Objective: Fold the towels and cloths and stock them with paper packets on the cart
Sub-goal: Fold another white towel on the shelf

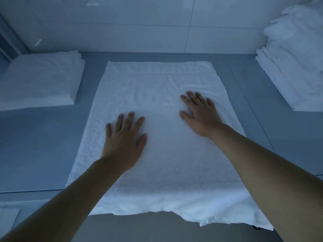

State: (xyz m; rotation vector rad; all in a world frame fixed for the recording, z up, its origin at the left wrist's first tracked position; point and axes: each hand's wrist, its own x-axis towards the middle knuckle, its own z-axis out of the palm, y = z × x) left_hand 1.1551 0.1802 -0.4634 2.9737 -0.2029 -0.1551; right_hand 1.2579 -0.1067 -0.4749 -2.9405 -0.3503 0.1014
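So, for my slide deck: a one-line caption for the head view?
Both hands, left and right, press flat on a white towel between folded stacks.

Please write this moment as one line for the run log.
step: smoothing | left hand: flat on spread towel | right hand: flat on it | folded stacks: left, right

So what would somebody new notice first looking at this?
Two bare hands pressed flat on a large white terry towel spread across the middle of the grey table: the left hand nearer, the right hand farther. Then a folded white towel at the left, and a tall stack of folded white towels at the right.
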